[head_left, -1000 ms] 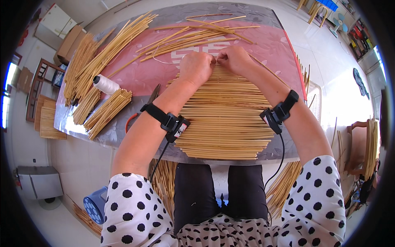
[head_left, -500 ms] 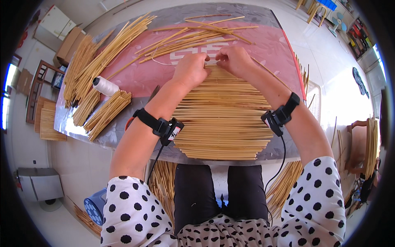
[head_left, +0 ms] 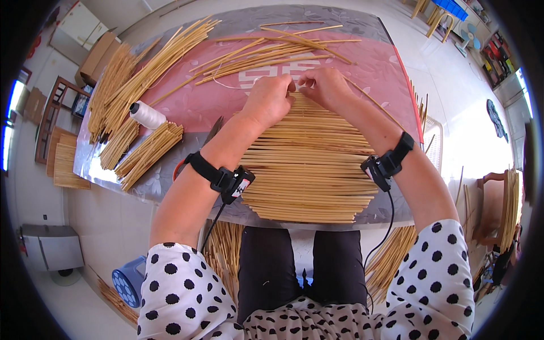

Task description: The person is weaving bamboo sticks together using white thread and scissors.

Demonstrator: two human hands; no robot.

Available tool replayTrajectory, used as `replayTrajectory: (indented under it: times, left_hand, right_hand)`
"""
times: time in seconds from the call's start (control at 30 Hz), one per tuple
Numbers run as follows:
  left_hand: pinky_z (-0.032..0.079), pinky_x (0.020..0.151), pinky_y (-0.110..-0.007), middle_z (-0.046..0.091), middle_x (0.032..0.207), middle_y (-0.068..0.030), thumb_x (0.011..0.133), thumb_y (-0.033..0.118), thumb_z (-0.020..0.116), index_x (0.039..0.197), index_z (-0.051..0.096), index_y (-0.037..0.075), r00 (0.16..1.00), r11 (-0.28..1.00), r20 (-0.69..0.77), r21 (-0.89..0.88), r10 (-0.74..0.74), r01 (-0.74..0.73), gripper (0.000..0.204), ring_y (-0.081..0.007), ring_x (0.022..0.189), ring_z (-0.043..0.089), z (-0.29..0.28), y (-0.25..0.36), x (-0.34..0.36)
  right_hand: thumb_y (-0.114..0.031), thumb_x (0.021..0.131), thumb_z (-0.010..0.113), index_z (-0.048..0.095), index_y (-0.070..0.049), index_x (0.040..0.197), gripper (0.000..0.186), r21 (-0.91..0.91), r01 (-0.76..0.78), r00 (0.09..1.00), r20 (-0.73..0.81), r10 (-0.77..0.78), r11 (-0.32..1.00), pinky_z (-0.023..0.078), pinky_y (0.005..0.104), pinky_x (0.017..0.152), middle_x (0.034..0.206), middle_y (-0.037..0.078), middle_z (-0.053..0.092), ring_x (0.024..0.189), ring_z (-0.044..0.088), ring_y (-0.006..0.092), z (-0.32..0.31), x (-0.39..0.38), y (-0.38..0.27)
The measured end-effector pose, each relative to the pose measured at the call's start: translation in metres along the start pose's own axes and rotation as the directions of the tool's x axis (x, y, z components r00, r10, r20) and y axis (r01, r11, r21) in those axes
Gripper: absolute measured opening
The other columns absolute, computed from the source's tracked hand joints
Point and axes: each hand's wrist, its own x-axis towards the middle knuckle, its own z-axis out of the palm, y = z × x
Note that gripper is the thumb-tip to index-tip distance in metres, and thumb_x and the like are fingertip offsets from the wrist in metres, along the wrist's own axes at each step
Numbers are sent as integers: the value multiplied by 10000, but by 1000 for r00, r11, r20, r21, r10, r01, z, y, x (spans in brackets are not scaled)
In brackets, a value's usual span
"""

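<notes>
Both your left hand (head_left: 271, 97) and your right hand (head_left: 326, 86) are bent inward, fingers curled, at the far edge of the stalk mat (head_left: 309, 175); whether either pinches anything cannot be told. The mat lies on the surface (head_left: 381, 69) before you. Scissors (head_left: 215, 129) rest partly under your left forearm. Farther left: white thread spool (head_left: 148, 115), cut stalk bundle (head_left: 152, 154). Loose stalks (head_left: 309, 42) lie beyond your hands.

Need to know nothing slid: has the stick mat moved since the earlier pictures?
No. Against the table, the stick mat shows no visible slide: its near edge lies just inside the table's front edge, as before.
</notes>
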Motion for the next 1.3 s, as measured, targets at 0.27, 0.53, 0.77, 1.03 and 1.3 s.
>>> replayTrajectory:
  times: [0.27, 0.53, 0.77, 1.03, 1.3]
  left_hand:
    - [509, 699, -408, 673, 823, -187, 765, 76, 695, 907, 592, -4, 1000, 999, -9, -36, 8, -9, 193, -343, 787, 665, -6, 6, -2]
    - [506, 688, -385, 670, 798, -174, 769, 81, 707, 909, 579, -1, 1000, 995, 1, -102, -19, 19, 207, -326, 767, 663, -9, 11, -3]
    - [465, 599, -325, 611, 686, -114, 770, 60, 690, 909, 575, 7, 1000, 986, -15, -164, -22, 19, 188, -200, 620, 586, -12, 10, -1]
    - [448, 576, -308, 592, 677, -89, 767, 55, 662, 925, 587, 19, 993, 967, -112, -248, 27, -55, 179, -171, 586, 547, -16, 4, 7]
    - [475, 661, -377, 642, 881, -127, 799, 113, 657, 1017, 636, 53, 970, 994, -218, 38, 108, -102, 226, -257, 717, 612, -39, -17, 11]
  right_hand:
    - [-191, 791, 675, 735, -134, 932, 163, -17, -8, 1000, 30, 8, 1000, 539, 388, 764, 890, 96, 713, 846, 681, 272, 3, 2, -6]
    - [-186, 789, 677, 737, -130, 910, 146, 44, -26, 1000, 2, 26, 999, 538, 381, 777, 881, 103, 713, 849, 680, 283, 8, 0, -6]
    - [-166, 793, 672, 730, -106, 878, 119, 62, -45, 997, -57, 49, 997, 533, 387, 769, 867, 114, 706, 848, 671, 304, 8, -3, -10]
    - [-157, 790, 664, 716, -85, 870, 119, 16, -48, 998, -35, 49, 999, 531, 398, 764, 869, 131, 698, 842, 666, 314, 7, -3, -14]
    - [-177, 793, 666, 713, -93, 873, 126, -10, 45, 996, -73, -45, 999, 532, 388, 765, 869, 114, 708, 832, 673, 291, -8, 2, 6]
